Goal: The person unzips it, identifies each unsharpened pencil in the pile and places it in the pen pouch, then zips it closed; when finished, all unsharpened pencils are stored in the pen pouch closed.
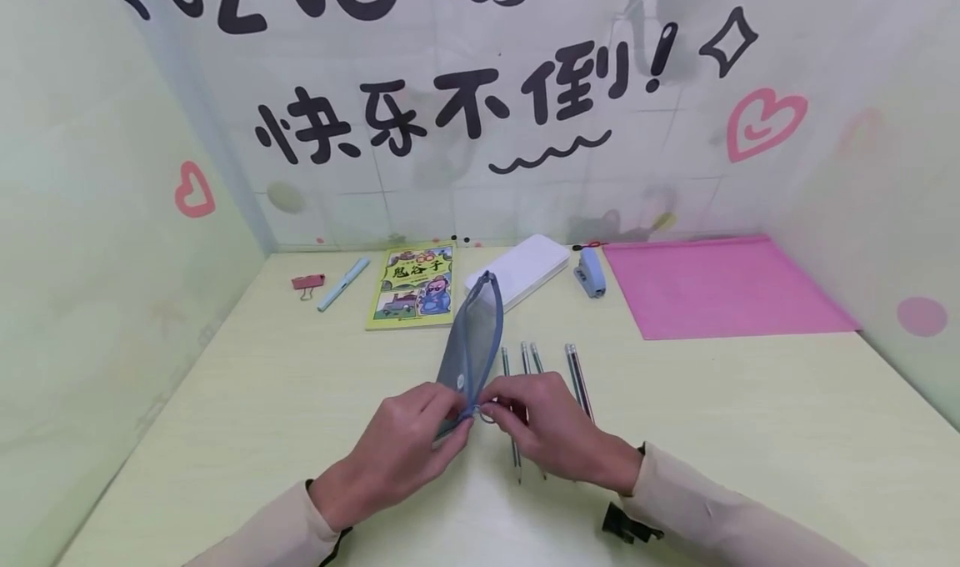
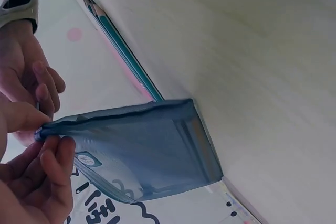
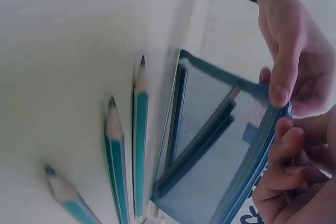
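Note:
A blue mesh zip pouch [image 1: 450, 358] stands on edge between my hands, its zipped mouth gaping at the far end. My left hand [image 1: 408, 442] pinches the near end of its top edge, thumb and fingers on either side. Close beside it, my right hand [image 1: 551, 425] pinches the small loop at the zipper's near end. In the right wrist view, dark slim sticks [image 3: 197, 150] show through the mesh of the pouch [image 3: 210, 98]. Several green pencils [image 3: 139, 145] lie on the table right of the pouch, partly hidden under my right hand in the head view.
Along the back stand a pink binder clip [image 1: 307, 282], a light blue pen [image 1: 343, 283], a yellow comic-covered book [image 1: 412, 288], a white box [image 1: 525, 267], a blue stapler [image 1: 590, 273] and a pink sheet [image 1: 727, 288]. Walls close off the table's back and sides.

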Demonstrator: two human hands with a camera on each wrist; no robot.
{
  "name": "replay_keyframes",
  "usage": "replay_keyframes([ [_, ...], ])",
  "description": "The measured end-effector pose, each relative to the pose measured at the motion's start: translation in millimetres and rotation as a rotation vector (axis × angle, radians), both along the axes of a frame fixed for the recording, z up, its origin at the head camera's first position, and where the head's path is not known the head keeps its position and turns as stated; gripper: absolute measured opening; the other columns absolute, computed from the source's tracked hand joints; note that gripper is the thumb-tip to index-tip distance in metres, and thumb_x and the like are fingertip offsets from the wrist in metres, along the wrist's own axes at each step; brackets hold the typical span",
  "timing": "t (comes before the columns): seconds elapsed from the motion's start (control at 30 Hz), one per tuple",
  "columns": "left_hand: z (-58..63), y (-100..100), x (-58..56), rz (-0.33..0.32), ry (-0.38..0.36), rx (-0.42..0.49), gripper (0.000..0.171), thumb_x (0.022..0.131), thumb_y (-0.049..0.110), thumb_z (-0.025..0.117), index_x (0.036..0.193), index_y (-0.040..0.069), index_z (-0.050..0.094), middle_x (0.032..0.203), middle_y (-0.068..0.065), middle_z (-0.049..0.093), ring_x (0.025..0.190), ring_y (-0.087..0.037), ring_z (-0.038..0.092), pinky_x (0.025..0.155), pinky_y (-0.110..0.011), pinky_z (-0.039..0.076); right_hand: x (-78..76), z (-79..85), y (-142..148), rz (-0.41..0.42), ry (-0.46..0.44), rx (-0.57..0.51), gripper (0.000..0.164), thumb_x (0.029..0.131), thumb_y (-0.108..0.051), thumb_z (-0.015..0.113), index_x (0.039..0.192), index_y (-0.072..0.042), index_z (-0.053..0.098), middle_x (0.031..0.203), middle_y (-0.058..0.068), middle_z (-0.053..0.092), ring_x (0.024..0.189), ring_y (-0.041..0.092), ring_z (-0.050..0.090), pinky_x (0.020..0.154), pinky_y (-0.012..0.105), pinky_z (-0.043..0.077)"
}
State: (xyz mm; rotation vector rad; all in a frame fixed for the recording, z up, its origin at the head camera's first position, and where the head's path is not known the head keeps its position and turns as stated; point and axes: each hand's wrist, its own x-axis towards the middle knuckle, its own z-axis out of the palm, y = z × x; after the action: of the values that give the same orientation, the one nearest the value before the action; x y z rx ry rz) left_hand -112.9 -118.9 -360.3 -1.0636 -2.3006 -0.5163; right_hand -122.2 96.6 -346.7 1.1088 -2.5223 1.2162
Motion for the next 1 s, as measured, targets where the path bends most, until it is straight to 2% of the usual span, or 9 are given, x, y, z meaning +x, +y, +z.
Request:
replay_keyframes([
  [0.3,6.7,-6.0,1.5,-0.002,0.086,0.026,0.027,0.072,0.008,0.085,0.089,0.006,0.064,0.078,-0.001,0.068,0.068,-0.006,0.067,0.064,-0.016,0.058,-23.3,9.9,-2.6,0.054,0.04,-0.019,0.016,0.093,-0.004,0.067,0.104,-0.008,0.077,0.073,0.001,0.068,0.057,-0.004,0.045,0.05,0.014,0.041],
  [0.53,10.8,-12.0,-2.5,0.013,0.092,0.054,0.027,0.071,0.006,0.086,0.09,0.005,0.067,0.079,-0.003,0.069,0.068,-0.009,0.068,0.065,-0.019,0.059,-38.4,19.2,-7.6,0.024,0.064,0.01,0.015,0.092,-0.006,0.069,0.103,-0.009,0.078,0.084,0.003,0.075,0.062,0.0,0.051,0.055,0.015,0.045],
  [1.0,8.0,-20.3,-5.7,0.052,0.121,0.06,0.023,0.07,0.007,0.086,0.087,0.005,0.07,0.077,-0.001,0.072,0.066,-0.007,0.068,0.06,-0.017,0.056,-74.0,12.3,-3.5,-0.089,0.16,0.003,0.013,0.091,-0.004,0.071,0.101,-0.007,0.079,0.086,0.006,0.076,0.062,0.006,0.052,0.055,0.017,0.045],
])
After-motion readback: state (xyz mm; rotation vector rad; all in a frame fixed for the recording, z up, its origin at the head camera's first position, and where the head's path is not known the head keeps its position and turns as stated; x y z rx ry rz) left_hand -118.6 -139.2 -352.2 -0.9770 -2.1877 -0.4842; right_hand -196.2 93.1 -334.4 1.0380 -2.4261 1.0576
